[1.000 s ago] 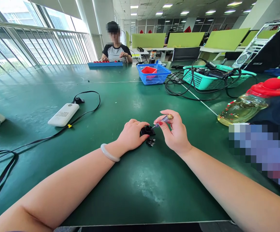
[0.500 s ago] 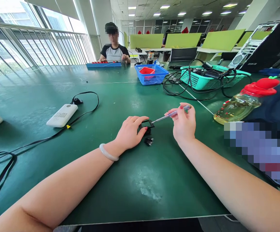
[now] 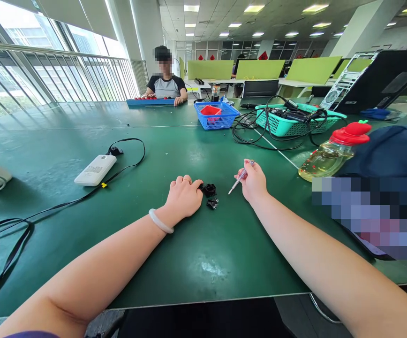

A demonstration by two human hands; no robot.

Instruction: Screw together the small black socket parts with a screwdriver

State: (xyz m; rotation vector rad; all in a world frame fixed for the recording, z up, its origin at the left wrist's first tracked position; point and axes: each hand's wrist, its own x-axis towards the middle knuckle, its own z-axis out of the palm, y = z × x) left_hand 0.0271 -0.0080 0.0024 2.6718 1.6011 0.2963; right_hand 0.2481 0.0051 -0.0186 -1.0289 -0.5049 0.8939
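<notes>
Centre frame: my left hand [image 3: 181, 197] pins the black socket part [image 3: 209, 189] steady on the worktop [image 3: 203, 263]; right hand [image 3: 253, 183] grip pinches the test-pen screwdriver [image 3: 240, 177], tip angled down toward it.

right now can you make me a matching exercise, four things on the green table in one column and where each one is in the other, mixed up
Things:
1. screwdriver
2. black part
3. white power bank
4. red tray

Places:
A. inside the blue basket
B. at the fingertips of the left hand
C. far left, with a black cable plugged in
D. held in the right hand

Pairs: 1-D, 2-B, 3-C, 4-A
</notes>
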